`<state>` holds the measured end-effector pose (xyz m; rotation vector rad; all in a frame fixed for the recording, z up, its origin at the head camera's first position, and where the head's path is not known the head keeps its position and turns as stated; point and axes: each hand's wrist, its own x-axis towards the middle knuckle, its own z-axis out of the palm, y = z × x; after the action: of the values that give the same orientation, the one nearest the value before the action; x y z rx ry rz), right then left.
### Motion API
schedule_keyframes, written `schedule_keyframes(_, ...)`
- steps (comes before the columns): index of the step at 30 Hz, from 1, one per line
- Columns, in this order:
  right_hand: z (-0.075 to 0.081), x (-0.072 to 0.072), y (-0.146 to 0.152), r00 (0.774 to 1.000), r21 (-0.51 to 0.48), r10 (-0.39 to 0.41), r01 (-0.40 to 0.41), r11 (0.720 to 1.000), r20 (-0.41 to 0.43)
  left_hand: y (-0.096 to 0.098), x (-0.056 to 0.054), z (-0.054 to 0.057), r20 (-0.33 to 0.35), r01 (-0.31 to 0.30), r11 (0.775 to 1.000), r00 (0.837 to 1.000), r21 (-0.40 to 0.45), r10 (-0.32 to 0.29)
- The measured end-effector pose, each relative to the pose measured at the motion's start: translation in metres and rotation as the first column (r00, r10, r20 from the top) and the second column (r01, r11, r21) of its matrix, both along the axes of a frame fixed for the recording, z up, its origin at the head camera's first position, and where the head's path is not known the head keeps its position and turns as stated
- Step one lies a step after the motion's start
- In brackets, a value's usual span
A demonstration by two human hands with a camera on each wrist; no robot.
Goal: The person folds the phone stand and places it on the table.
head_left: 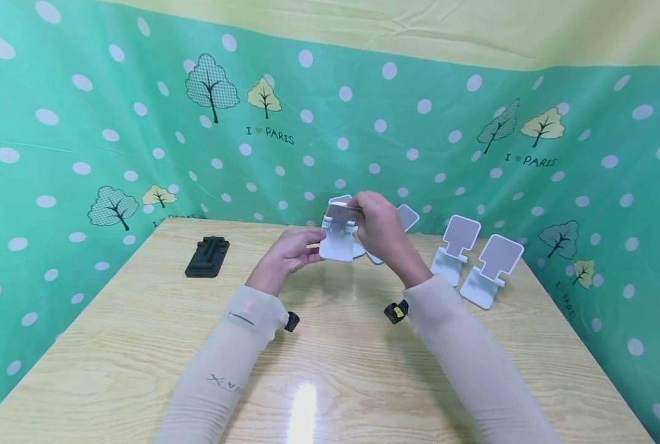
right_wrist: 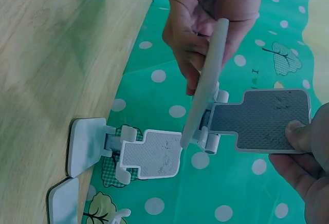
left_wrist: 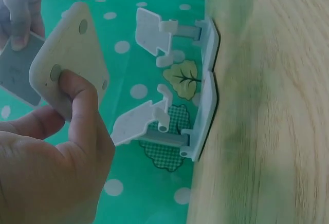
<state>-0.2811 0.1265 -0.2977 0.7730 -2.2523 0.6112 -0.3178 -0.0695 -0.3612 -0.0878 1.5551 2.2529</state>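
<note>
Between both hands, off the table, is a white phone stand [head_left: 336,243] with a grey textured pad. My left hand [head_left: 293,251] grips its base [left_wrist: 85,54], thumb on the underside near the small round feet. The phone-rest plate [right_wrist: 267,121] is pinched at its outer edge by my right hand [head_left: 378,223], thumb on the grey pad. In the right wrist view the plate stands swung out from the base, which appears edge-on. Two small hooks flank the plate's hinge end.
White phone stands stand unfolded along the back, one [head_left: 407,217] partly behind my right hand, two more [head_left: 461,235] [head_left: 500,256] at the right. A black folded stand [head_left: 207,258] lies at the back left of the wooden table [head_left: 113,345]. A green dotted curtain [head_left: 285,166] hangs behind.
</note>
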Motion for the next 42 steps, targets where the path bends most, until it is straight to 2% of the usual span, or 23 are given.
schedule_keyframes(10,-0.007,0.002,-0.004,1.000,0.018,0.004,-0.003,1.000,-0.011,-0.003,-0.002,0.000,0.015,-0.017,0.999,1.000,0.026,0.017)
schedule_keyframes(19,-0.007,0.005,-0.006,0.998,0.093,0.031,-0.026,0.995,-0.050,-0.004,0.000,0.003,0.004,-0.014,0.999,1.000,0.049,0.013)
schedule_keyframes(27,-0.008,0.008,-0.006,0.997,0.083,0.052,-0.048,0.995,-0.048,-0.006,0.001,0.005,0.008,-0.009,0.998,1.000,0.061,0.009)
schedule_keyframes(35,-0.012,0.009,-0.007,0.993,0.046,0.108,-0.106,0.993,-0.053,-0.010,0.000,0.007,0.036,-0.035,0.994,0.999,0.103,0.032)
schedule_keyframes(42,-0.014,0.013,-0.007,0.995,0.108,0.103,-0.102,0.989,0.002,-0.010,-0.001,0.008,0.076,-0.045,0.992,0.996,0.120,0.036)
